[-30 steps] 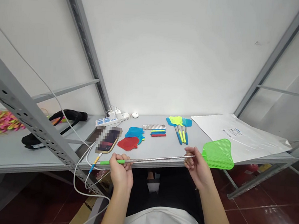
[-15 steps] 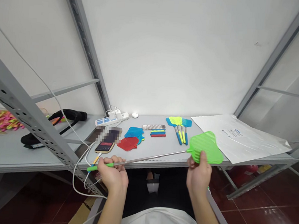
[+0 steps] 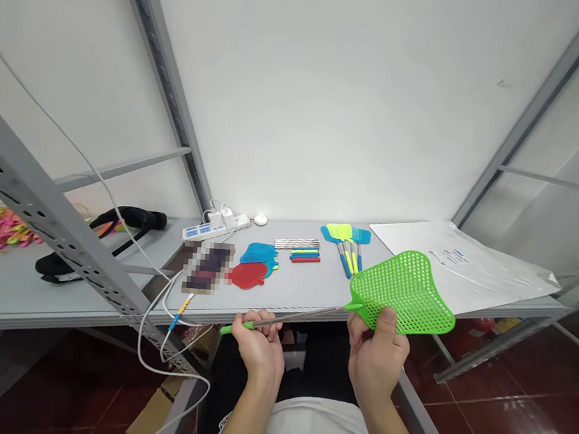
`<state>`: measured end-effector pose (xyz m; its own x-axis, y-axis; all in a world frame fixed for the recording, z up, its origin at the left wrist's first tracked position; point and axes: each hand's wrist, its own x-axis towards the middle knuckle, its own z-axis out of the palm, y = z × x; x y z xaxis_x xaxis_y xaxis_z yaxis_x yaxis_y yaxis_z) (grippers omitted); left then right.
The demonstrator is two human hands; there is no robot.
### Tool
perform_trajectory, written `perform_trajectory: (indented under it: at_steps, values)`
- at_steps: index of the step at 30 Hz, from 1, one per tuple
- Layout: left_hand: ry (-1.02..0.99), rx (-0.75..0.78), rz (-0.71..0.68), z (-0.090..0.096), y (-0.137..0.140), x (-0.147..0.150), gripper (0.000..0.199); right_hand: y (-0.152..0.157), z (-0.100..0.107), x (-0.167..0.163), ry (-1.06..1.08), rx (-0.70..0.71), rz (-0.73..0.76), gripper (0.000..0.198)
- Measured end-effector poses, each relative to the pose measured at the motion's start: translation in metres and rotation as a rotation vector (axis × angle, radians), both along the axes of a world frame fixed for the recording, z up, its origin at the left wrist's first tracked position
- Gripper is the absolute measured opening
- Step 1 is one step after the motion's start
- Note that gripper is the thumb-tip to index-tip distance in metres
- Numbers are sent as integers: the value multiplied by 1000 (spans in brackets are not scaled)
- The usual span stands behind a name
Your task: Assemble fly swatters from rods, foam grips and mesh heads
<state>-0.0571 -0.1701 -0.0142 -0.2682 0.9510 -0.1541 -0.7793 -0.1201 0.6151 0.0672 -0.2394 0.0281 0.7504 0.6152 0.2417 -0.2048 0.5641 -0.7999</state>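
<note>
A green fly swatter (image 3: 404, 293) with a telescopic metal rod spans both of my hands in front of the table edge. My left hand (image 3: 259, 348) is closed round its green handle, where the rod begins. On the other side my right hand (image 3: 379, 351) pinches the perforated head, thumb on top and fingers underneath. Behind, on the table, lie loose blue swatter heads (image 3: 259, 253) and a red swatter head (image 3: 249, 276). Metal rods (image 3: 297, 244) and coloured handles (image 3: 305, 255) are laid in rows. Several swatters with heads attached (image 3: 345, 238) are fanned out near the wall.
A large white plastic bag (image 3: 466, 264) covers the table's right side. To the left are a power strip (image 3: 216, 228), a blurred phone (image 3: 208, 267) and white cables (image 3: 147, 339). A metal shelf post (image 3: 69, 213) rises at the left, with a black strap-like object (image 3: 133, 218) beyond it.
The swatter's rod has become shorter between my hands as my left hand moved right, toward the head. The head has tilted and shifted slightly right.
</note>
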Motion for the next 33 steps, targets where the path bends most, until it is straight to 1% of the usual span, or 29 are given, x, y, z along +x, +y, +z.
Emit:
perform_trajectory:
  at_steps: [2,5,8,10,12,16,22,25,27,29,33]
  values:
    - [8,26,15,5,0,-2,42,6,-5,8,20,-43,-13,53]
    - [34,86,33,20,-1,-8,41,17,-11,30,62,-82,50,45]
    - [59,130,36,34,0,-19,32,21,-11,52,86,-71,118,30]
    - [58,139,35,40,3,-29,23,20,-8,62,97,-49,121,30]
    - [53,139,40,42,7,-40,20,17,-6,68,97,-23,99,30]
    - [97,141,61,42,14,-52,23,13,-4,70,67,-2,54,28]
    - [312,209,6,42,12,-51,14,12,0,74,1,-31,67,29]
    - [377,250,-2,42,10,-50,17,13,1,75,-16,-27,75,32]
    - [399,268,-6,40,7,-45,21,15,-2,68,-28,-30,78,33]
    - [419,280,-33,36,1,-35,24,17,-8,54,-53,-62,113,35]
    - [469,261,-178,22,-13,-8,26,20,-21,26,-82,-124,210,40]
